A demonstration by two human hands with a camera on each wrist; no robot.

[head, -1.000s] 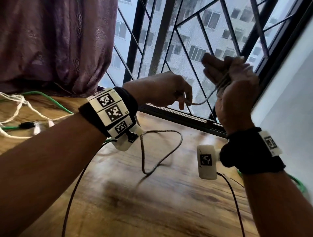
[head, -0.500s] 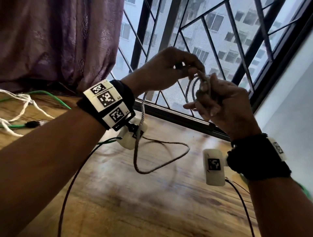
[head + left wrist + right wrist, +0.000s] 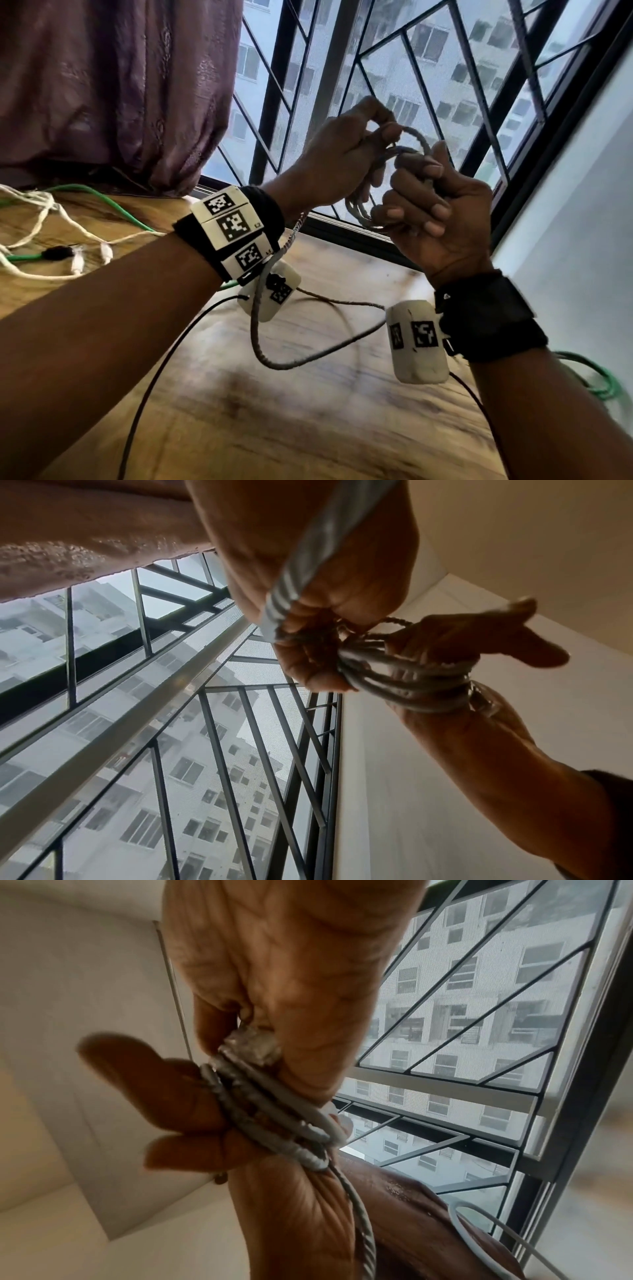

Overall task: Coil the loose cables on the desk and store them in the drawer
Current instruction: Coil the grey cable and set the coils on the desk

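A grey braided cable (image 3: 359,205) is wound in several loops round my right hand (image 3: 424,205), raised before the window. The right wrist view shows those cable loops (image 3: 274,1110) crossing the palm of the right hand (image 3: 274,1015), with a clear plug held under the thumb. My left hand (image 3: 346,154) pinches the cable above the coil, close against the right fingers. From the left hand (image 3: 308,642) the cable loops (image 3: 411,680) run over to the other hand. The loose tail (image 3: 308,359) hangs in a slack curve over the wooden desk (image 3: 274,428).
White cables (image 3: 44,219) and a green cable (image 3: 113,209) lie tangled at the desk's far left by a purple curtain (image 3: 102,85). Another green cable (image 3: 599,377) lies at the right by the white wall. A thin black wire (image 3: 154,370) crosses the desk. The barred window (image 3: 428,68) is behind.
My left hand rose from desk side to the top of the coil and laid another loop on the right hand. The hanging tail grew shorter and swung.
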